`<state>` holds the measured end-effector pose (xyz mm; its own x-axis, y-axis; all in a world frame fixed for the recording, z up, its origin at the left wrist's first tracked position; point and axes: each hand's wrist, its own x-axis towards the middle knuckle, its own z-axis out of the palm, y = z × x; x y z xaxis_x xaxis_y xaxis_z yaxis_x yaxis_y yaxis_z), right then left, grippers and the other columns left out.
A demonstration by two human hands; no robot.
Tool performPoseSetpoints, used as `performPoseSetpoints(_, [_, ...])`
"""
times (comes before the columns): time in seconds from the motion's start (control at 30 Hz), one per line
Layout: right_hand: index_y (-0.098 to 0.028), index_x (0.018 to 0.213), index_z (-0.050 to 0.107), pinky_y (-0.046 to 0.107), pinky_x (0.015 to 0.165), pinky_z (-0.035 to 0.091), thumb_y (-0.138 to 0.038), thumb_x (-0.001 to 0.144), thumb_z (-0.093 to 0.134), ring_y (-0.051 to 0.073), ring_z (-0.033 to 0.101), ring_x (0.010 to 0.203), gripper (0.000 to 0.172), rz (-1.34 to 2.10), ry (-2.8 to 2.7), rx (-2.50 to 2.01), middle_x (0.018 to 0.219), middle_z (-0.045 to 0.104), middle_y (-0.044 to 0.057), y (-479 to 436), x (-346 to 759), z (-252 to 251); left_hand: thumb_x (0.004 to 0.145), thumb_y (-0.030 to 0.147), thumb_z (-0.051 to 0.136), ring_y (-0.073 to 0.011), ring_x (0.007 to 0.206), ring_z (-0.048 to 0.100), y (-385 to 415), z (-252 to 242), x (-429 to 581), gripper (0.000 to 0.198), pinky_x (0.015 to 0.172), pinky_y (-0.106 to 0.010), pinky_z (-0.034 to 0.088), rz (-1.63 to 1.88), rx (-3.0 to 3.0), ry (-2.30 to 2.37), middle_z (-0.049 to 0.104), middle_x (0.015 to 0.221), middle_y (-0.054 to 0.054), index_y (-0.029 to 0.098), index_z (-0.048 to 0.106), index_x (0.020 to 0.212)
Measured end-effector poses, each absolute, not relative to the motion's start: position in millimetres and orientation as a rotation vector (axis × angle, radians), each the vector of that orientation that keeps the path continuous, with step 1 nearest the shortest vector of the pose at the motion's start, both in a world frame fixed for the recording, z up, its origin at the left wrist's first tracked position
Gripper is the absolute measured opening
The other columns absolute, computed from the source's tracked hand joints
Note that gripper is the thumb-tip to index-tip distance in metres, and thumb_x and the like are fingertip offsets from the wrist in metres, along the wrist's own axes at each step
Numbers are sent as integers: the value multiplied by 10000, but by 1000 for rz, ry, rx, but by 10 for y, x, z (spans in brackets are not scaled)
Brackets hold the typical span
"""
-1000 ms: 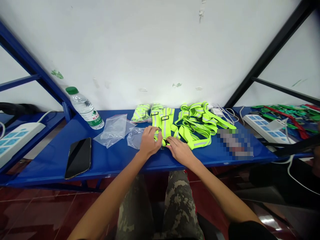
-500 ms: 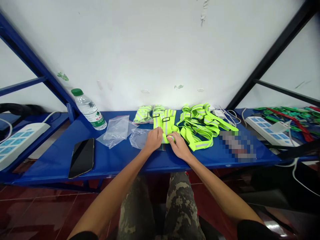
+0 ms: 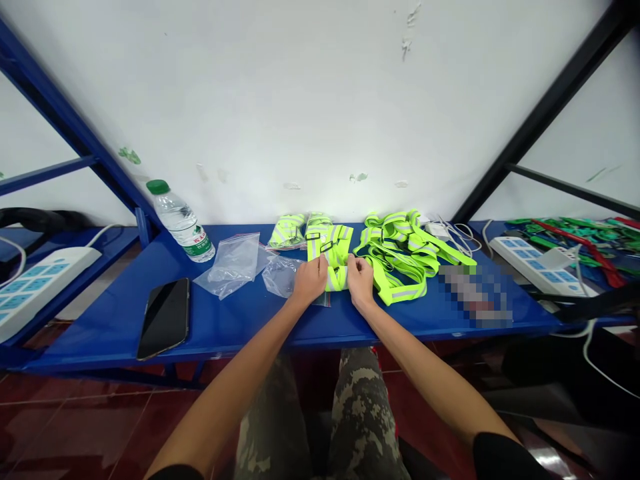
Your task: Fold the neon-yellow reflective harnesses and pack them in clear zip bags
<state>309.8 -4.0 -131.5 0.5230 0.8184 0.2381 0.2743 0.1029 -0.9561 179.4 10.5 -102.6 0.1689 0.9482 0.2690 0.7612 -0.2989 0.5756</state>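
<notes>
A yellow-green reflective strap with silver stripes and black buckles lies folded on the blue table between my hands. My left hand is closed on its left side, fingers curled. My right hand pinches the strap's right side with thumb and fingers together. A clear plastic bag lies beside and partly under my left hand. Behind the strap sit bagged reflective straps near the wall. To the right is a loose tangled heap of the same straps.
Flat clear bags lie at the left, near a water bottle and a black phone. A white charger with cable sits at the back right. Power strips and blue frame posts flank the blue table.
My right hand has shifted slightly right and turned from lying over the strap to pinching its edge. The strap's near part and buckle have shifted a little. My left hand stays on its side.
</notes>
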Motion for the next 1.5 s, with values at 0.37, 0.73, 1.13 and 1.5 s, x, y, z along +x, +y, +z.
performPoseSetpoints(0.37, [-202, 729, 588, 335, 683, 412, -450, 933, 409, 213, 540, 684, 368, 407, -1138, -1524, 701, 602, 46, -48, 3144, -1276, 1006, 420, 276, -292, 888, 705, 141, -908, 1889, 401, 765, -360, 468, 616, 2159, 1882, 738, 949, -150, 187, 589, 1096])
performPoseSetpoints(0.73, [-172, 921, 656, 398, 926, 461, -184, 889, 506, 247, 578, 1002, 155, 91, -1491, -1380, 1017, 655, 115, -180, 3185, -1343, 959, 292, 374, -319, 1072, 637, 272, -912, 2004, 282, 827, -389, 494, 485, 2200, 2033, 696, 1092, -161, 162, 580, 1101])
performPoseSetpoints(1.13, [-157, 1312, 571, 443, 1044, 462, -388, 903, 623, 274, 553, 1187, 472, 98, -2196, -1109, 1238, 622, 147, -391, 3527, -1244, 888, 254, 517, -299, 1138, 567, 312, -1063, 1951, 195, 933, -396, 455, 992, 2011, 1996, 593, 1179, -156, 168, 569, 1056])
performPoseSetpoints(1.5, [-179, 1303, 599, 456, 1021, 477, -345, 947, 548, 269, 558, 1162, 395, 103, -2300, -1056, 1193, 624, 143, -308, 3562, -1233, 693, 103, 694, -141, 698, 579, 767, -919, 1785, 373, 716, -282, 473, 1213, 1803, 1596, 554, 751, 32, 207, 518, 1005])
